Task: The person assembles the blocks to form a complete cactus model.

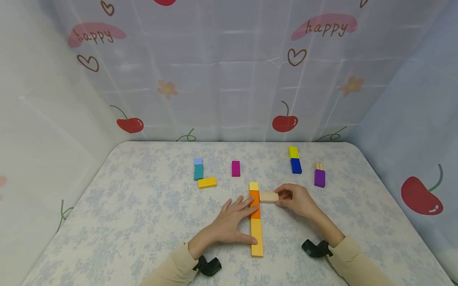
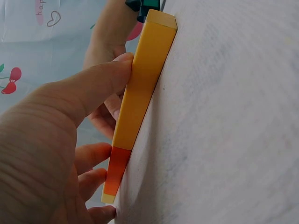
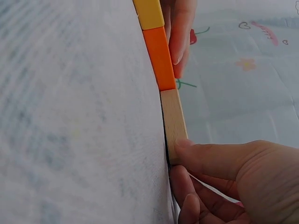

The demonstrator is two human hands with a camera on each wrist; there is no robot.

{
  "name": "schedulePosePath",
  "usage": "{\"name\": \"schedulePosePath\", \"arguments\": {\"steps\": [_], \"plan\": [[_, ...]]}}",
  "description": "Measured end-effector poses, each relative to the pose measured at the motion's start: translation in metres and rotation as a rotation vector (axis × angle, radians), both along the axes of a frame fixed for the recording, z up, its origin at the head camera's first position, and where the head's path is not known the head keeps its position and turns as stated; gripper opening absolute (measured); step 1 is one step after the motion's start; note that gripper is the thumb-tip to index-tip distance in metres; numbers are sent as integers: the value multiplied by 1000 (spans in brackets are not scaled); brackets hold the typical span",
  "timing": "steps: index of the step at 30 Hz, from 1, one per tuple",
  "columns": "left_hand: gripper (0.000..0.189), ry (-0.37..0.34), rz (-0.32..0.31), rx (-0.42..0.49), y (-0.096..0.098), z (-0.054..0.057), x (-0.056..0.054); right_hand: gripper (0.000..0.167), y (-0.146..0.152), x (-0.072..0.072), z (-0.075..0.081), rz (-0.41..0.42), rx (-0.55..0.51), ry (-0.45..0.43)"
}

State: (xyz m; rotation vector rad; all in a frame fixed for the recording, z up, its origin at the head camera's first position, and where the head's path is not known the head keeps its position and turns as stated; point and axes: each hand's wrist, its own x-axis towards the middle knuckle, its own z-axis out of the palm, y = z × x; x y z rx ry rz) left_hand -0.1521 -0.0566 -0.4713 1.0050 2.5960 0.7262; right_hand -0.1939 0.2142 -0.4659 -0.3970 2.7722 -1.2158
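A column of blocks lies on the table: a pale yellow block (image 1: 253, 186) at the far end, an orange block (image 1: 255, 214) in the middle, a long yellow-orange block (image 1: 257, 230) nearest me. With fingers spread, my left hand (image 1: 232, 224) rests on the column. Its fingertips touch the orange block and its thumb the long block, as the left wrist view also shows. My right hand (image 1: 297, 200) pinches the outer end of a plain wooden block (image 1: 268, 197) between thumb and fingers. That block lies crosswise, its other end against the orange block's right side.
Farther back lie a light blue block (image 1: 198, 161), a teal block (image 1: 198, 172), a yellow block (image 1: 207, 182), a magenta block (image 1: 235, 169), a bright yellow block (image 1: 294, 152), a blue block (image 1: 295, 166), and a purple block (image 1: 320, 178) with small pale sticks (image 1: 319, 166) behind it.
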Motion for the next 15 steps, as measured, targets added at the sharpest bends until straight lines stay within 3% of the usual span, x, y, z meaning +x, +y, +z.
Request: {"name": "schedulePosePath", "arguments": {"steps": [15], "plan": [[90, -5, 6, 1, 0, -1, 0, 29, -1, 1, -2, 7, -19, 2]]}}
